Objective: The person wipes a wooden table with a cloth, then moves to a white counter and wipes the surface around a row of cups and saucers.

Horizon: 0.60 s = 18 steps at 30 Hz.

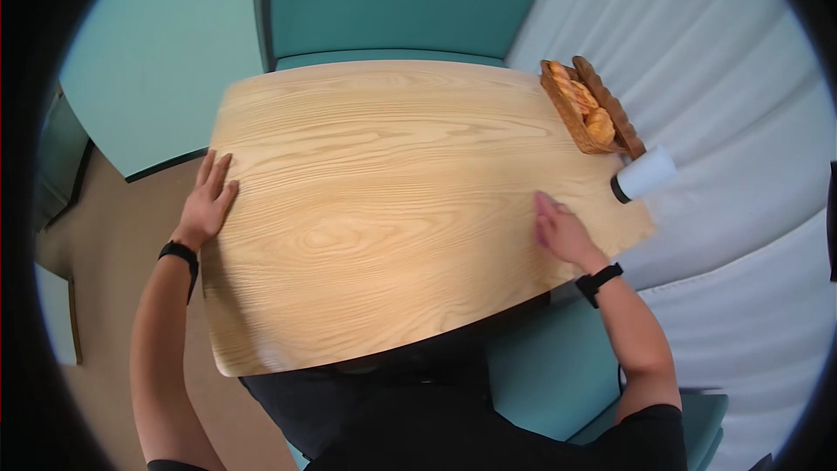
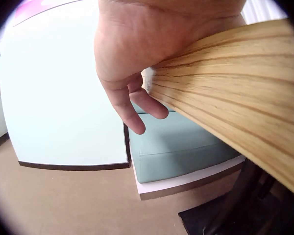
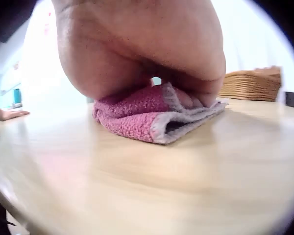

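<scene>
My right hand (image 1: 568,235) grips a folded pink cloth (image 3: 132,117) with grey edges, pressing it against the top of the wooden table (image 1: 375,166). In the right wrist view the thumb and fingers bend down over the cloth, and its folded layers open toward the camera. In the head view the hand covers most of it, at the right part of the table. At the table's left edge rests my left hand (image 1: 207,203), fingers extended. The left wrist view shows some of its fingers hanging beside the wooden edge, with nothing held.
A wicker basket (image 1: 565,112) holding bread (image 1: 598,125) stands at the table's far right corner. Nearer sits a white cylinder (image 1: 649,170) with a black end. Teal seats (image 1: 397,4) lie beyond and below the table, and a white curtain (image 1: 732,122) hangs along the right.
</scene>
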### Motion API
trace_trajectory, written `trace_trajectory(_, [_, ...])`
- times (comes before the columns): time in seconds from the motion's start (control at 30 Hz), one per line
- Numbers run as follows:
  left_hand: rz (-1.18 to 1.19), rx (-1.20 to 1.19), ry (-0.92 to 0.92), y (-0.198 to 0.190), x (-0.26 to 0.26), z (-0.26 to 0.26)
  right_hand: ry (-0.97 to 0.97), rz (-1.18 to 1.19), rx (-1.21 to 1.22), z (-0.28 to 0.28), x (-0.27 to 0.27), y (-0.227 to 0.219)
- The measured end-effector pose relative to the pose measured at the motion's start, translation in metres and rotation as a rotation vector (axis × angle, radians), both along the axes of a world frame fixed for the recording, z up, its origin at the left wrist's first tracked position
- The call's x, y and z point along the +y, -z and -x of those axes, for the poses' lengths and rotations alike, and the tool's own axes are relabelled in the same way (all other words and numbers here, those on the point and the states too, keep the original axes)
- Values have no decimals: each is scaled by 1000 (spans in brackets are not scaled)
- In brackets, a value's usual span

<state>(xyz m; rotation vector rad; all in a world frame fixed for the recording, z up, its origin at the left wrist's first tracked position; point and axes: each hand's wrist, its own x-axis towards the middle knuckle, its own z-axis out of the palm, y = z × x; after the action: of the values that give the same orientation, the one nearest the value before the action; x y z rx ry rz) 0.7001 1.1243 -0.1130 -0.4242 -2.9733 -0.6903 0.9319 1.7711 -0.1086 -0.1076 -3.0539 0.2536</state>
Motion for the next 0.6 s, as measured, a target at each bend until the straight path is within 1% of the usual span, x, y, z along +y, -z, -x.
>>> trace_trajectory(0.03, [9,9,6,4,-3,3,128,29,-51,-16,30,-9])
trace_trajectory(0.1, [4,4,15,5,-4,3,282,21,-19,-39,100,0])
trace_trajectory(0.17, [26,11,6,4,-3,4,480,170,-27,-57,161,9])
trace_trajectory(0.2, [23,3,11,4,-1,3,573,245,-29,-61,182,12])
trace_trajectory(0.27, [16,-3,0,1,-1,1,612,167,2,-62,207,19])
trace_trajectory(0.3, [6,0,-3,-1,0,0,628,134,15,-57,211,23])
trace_trajectory(0.4, [12,4,-9,-2,0,-3,548,175,-62,-40,176,5])
trace_trajectory(0.43, [29,13,-9,1,-1,0,466,153,-29,-35,171,10])
trace_trajectory(0.53, [43,22,3,3,-4,4,345,94,-14,-17,151,4])
trace_trajectory(0.57, [41,13,-2,2,-3,3,311,33,-7,-10,150,2])
trace_trajectory(0.6, [40,7,-7,-2,0,1,371,155,-91,0,143,-7])
